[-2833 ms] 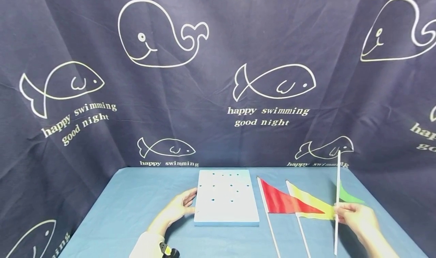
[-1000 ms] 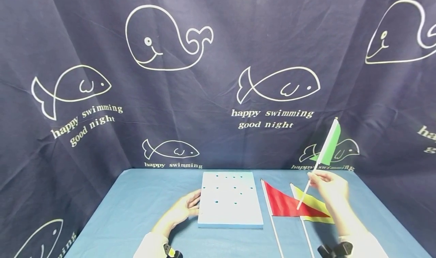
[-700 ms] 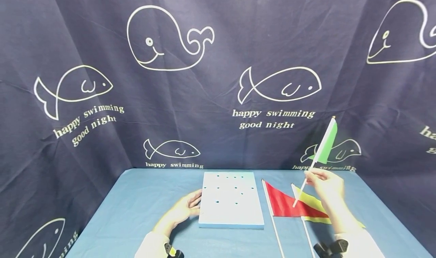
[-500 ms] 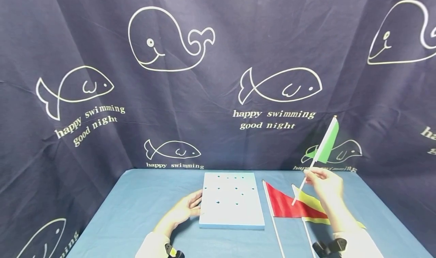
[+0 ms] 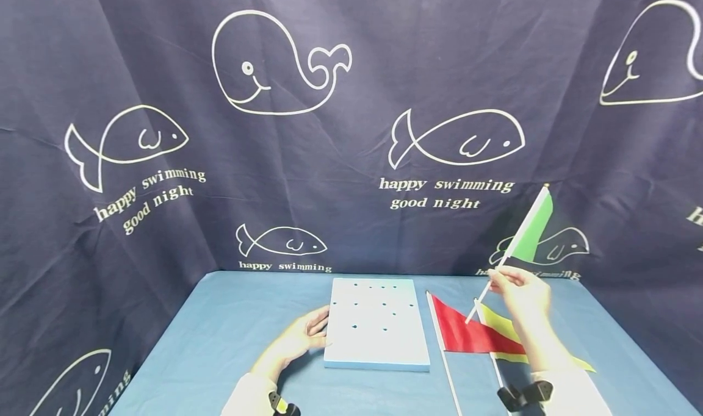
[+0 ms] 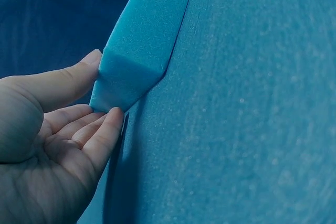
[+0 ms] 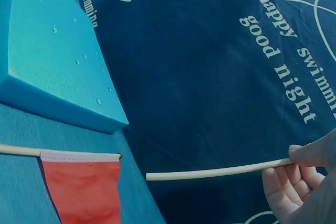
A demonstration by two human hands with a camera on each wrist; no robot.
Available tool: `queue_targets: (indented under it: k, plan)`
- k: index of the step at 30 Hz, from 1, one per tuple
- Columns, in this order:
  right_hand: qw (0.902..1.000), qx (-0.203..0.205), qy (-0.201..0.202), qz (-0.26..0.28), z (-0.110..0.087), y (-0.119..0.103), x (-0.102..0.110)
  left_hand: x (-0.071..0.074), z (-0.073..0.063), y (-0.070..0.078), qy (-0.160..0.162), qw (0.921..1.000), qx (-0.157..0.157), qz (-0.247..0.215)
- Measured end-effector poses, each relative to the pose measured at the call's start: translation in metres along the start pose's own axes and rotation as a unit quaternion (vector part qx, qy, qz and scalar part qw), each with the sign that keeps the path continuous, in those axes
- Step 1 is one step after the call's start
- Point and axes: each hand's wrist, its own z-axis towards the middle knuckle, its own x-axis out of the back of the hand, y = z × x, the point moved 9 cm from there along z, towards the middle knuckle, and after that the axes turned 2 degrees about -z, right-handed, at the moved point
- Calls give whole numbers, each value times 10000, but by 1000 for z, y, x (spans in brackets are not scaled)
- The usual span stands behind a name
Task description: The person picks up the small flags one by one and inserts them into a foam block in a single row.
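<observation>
A pale blue-white foam board [image 5: 379,349] with several small holes lies on the blue table. At its left side my left hand [image 5: 299,337] holds the edge; in the left wrist view the thumb [image 6: 79,77] is at one edge of the foam and the fingertips touch another. My right hand [image 5: 522,291] pinches the white pole of a green triangular flag [image 5: 531,233] between thumb and fingers. The flag is raised and tilted, its cloth end up and right, its lower tip down and left. In the right wrist view the bare pole [image 7: 210,172] juts left from the fingers.
Right of the board lie a red flag [image 5: 461,330] and a yellow flag [image 5: 500,324], the red cloth overlapping the yellow. The raised pole's lower end appears over the red cloth. A dark curtain [image 5: 351,160] with fish drawings hangs behind the table.
My right hand has lifted the green flag from the table's right side, turned it cloth end up, and moved it left. Lately it shifts only slightly. My left hand stays at the board.
</observation>
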Motion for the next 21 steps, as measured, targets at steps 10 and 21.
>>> queue_targets:
  k: [10,21]
  plan:
    - [9977,287,129,596,-1,-8,-19,-1,-3,4,-29,9999,18,-97]
    - [9944,518,145,913,-3,-15,-34,-6,-3,6,-51,9999,11,-158]
